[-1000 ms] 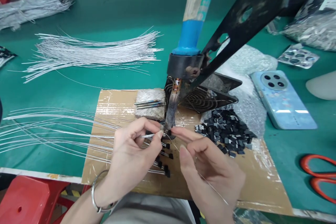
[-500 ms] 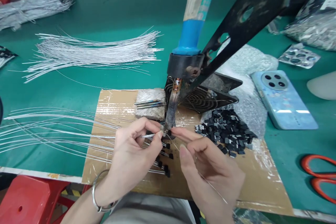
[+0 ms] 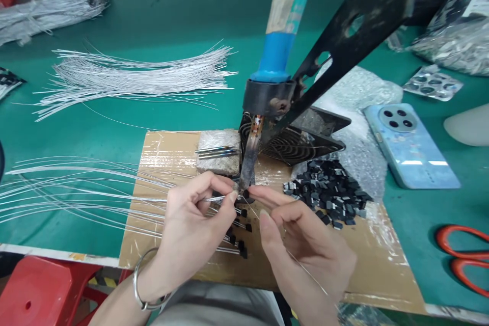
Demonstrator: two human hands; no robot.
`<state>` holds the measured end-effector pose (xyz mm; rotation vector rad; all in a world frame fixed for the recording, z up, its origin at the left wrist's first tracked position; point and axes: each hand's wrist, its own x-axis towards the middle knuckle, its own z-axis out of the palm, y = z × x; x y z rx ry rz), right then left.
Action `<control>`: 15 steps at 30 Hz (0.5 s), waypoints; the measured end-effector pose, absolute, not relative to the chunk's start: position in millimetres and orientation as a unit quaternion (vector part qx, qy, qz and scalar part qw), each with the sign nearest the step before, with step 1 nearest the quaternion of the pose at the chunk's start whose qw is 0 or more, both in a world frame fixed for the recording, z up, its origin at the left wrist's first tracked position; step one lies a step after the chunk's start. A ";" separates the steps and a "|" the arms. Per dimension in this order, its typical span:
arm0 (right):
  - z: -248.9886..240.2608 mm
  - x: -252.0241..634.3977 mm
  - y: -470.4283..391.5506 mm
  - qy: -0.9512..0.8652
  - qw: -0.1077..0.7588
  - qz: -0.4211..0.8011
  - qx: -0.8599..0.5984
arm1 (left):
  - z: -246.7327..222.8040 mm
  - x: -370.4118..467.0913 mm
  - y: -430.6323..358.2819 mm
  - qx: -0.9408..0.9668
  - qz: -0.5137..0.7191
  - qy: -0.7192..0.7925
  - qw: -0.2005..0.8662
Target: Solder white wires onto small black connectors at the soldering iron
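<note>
My left hand (image 3: 200, 214) is closed in a pinch on a thin white wire (image 3: 216, 198), its end right under the tip of the soldering iron (image 3: 250, 155). Between finger and thumb, my right hand (image 3: 305, 249) holds a fine strand of solder wire (image 3: 251, 208) that slants up to the same tip. A small black connector (image 3: 245, 194) shows partly at the tip, by my right fingertips. Below my hands lie several white wires with black connectors (image 3: 241, 247) on their ends. The exact joint is mostly hidden by fingers and iron.
A black bracket (image 3: 359, 25) holds the iron over a cardboard sheet (image 3: 378, 275). Behind it sits a black fan (image 3: 305, 145). Loose black connectors (image 3: 332, 193), a blue phone (image 3: 414, 145) and red-handled scissors (image 3: 464, 244) are to the right. A white wire bundle (image 3: 145, 75) lies at the left.
Both hands stay almost still at the iron's tip. The view has shifted very slightly; nothing has been let go or picked up.
</note>
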<state>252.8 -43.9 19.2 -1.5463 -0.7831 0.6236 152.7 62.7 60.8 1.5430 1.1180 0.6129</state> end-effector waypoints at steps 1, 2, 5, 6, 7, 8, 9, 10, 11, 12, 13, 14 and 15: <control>18.5 252.4 -43.8 -0.336 0.608 0.267 -0.668 | 60.6 152.6 63.0 0.650 0.258 0.469 0.539; 18.2 252.0 -43.6 -0.333 0.611 0.266 -0.668 | 60.3 152.3 63.1 0.651 0.257 0.470 0.538; 19.5 250.9 -42.5 -0.321 0.611 0.271 -0.671 | 59.6 151.2 62.6 0.653 0.253 0.472 0.536; 20.6 250.6 -42.1 -0.319 0.607 0.277 -0.673 | 59.5 151.0 62.3 0.652 0.252 0.473 0.536; 21.7 250.4 -41.9 -0.316 0.606 0.280 -0.674 | 59.5 150.9 62.0 0.652 0.252 0.474 0.536; 22.7 250.3 -41.9 -0.314 0.605 0.283 -0.675 | 59.6 150.9 61.8 0.652 0.252 0.473 0.536; 23.6 250.3 -41.9 -0.314 0.607 0.284 -0.673 | 59.7 151.1 61.6 0.653 0.253 0.471 0.536; 24.3 250.4 -42.0 -0.314 0.608 0.286 -0.670 | 59.8 151.4 61.6 0.654 0.253 0.470 0.536; 24.7 250.5 -42.1 -0.314 0.610 0.288 -0.668 | 59.9 151.7 61.7 0.655 0.253 0.468 0.537; 24.8 250.6 -42.3 -0.314 0.611 0.289 -0.666 | 60.0 151.9 62.0 0.656 0.253 0.467 0.537; 24.7 250.7 -42.3 -0.313 0.610 0.290 -0.667 | 59.9 152.0 62.3 0.657 0.254 0.466 0.536; 24.4 250.8 -42.3 -0.313 0.610 0.291 -0.668 | 59.8 151.8 62.7 0.658 0.253 0.467 0.534; 23.9 250.8 -42.1 -0.312 0.608 0.292 -0.669 | 59.6 151.4 63.1 0.658 0.251 0.469 0.533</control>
